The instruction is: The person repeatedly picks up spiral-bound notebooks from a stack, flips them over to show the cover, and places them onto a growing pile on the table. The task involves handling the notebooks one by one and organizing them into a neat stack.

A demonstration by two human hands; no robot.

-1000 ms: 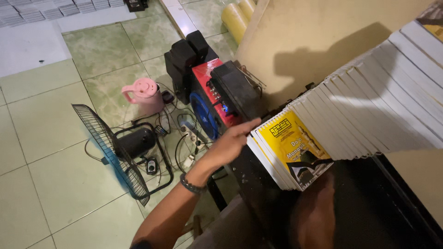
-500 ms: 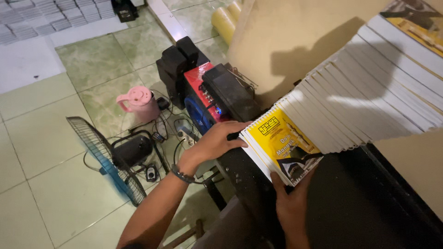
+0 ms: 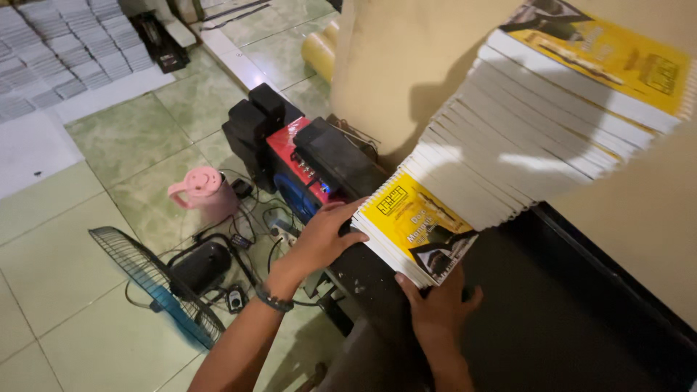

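A long fanned row of spiral-bound booklets with yellow covers lies slanting across a dark table. The nearest booklet shows its yellow cover with a black and white picture. My left hand grips the left edge of the nearest few booklets, fingers curled over the stack's side. Below the stack, my right hand rests on the table with its fingers touching the bottom edge of the same booklets. Another yellow cover tops the far end of the row.
On the green tiled floor to the left stand a pink jug, a tipped fan, a black and red speaker box and tangled cables. Stacks of white booklets lie at the far left. A tan wall stands behind.
My right hand has come up from under the table edge to the bottom of the stack. My left hand has closed tighter on the stack's left edge. The camera view has shifted.
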